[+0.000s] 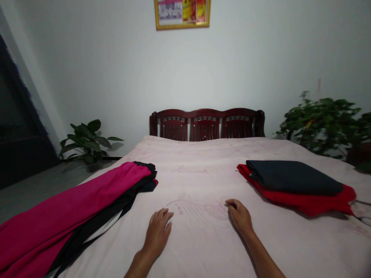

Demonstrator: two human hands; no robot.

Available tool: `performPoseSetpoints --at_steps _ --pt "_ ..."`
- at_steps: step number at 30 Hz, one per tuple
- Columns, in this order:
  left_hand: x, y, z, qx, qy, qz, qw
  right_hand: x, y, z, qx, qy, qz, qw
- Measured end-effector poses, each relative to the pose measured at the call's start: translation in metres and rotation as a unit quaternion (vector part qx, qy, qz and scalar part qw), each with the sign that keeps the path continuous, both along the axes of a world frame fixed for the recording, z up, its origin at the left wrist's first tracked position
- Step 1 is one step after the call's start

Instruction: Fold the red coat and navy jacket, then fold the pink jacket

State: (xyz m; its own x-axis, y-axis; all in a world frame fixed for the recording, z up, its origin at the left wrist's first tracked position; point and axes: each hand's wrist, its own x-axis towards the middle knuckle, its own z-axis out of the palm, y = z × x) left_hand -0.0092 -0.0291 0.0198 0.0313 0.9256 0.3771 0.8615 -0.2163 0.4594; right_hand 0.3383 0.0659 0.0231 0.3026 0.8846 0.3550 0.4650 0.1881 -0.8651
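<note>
one pale pink bedcover with a faint floral print lies under the left hand, which is flat and open, fingers spread, holding nothing. the right hand rests on the cover too, fingers curled down against it; whether they pinch the fabric i cannot tell. a folded magenta cloth edged in black lies left of the hands, and a folded navy cloth sits on a red cloth to the right. beyond stands a dark red wooden headboard, between a potted plant and a leafy shrub
</note>
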Motion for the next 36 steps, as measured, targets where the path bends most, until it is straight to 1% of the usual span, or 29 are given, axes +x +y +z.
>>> performPoseSetpoints --at_steps 5,9,18,27,32,36 --pt "-0.0011 0.0003 -0.0027 0.008 -0.005 -0.005 1.000 0.0002 0.0012 0.0010 -0.013 0.015 -0.004 1.000" --pt "-0.0016 -0.0006 -0.0039 0.000 -0.007 -0.003 1.000 -0.0004 0.0003 0.0038 -0.019 0.018 -0.006 1.000" --pt "-0.0024 -0.0021 -0.0014 0.002 0.003 -0.007 1.000 0.0014 0.0023 -0.0025 -0.012 0.017 -0.004 1.000" --pt "-0.0045 -0.0044 -0.0028 -0.008 0.012 -0.018 1.000 0.0000 -0.0001 0.0001 -0.015 0.014 -0.005 1.000" --pt "-0.0069 -0.0031 -0.0050 0.004 0.004 -0.016 1.000 0.0012 0.0007 -0.0019 -0.013 -0.001 -0.004 1.000" --pt "-0.0072 -0.0025 -0.0097 0.019 -0.012 -0.022 1.000 0.0019 0.0003 -0.0018 -0.013 -0.015 0.005 1.000"
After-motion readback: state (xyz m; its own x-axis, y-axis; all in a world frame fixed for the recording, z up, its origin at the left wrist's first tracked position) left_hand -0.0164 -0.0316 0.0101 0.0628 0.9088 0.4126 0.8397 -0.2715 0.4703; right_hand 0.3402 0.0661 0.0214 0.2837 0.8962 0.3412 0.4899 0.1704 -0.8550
